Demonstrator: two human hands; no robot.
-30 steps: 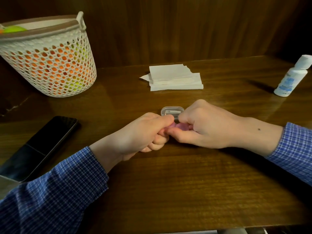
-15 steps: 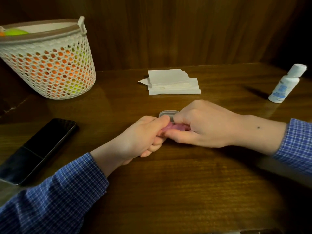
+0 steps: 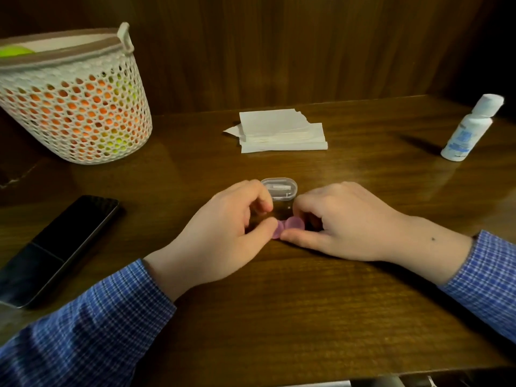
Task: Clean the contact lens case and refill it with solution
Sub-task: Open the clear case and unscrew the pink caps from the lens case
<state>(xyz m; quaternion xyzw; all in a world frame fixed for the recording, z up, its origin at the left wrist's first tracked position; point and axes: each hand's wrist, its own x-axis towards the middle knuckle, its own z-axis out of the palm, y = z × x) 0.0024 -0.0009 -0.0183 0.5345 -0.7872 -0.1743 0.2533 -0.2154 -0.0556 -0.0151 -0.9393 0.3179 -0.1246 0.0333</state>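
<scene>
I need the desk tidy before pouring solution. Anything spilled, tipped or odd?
No spill shows. The solution bottle stands capped. The tissue stack is a little uneven, its top sheet torn along one edge. Both hands, left and right, hold the pink case.

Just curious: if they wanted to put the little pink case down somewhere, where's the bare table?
Bare wood lies between the tissues and the bottle, between the phone and the left hand, and in front of both sleeves. It is crowded around the case and clear box.
</scene>
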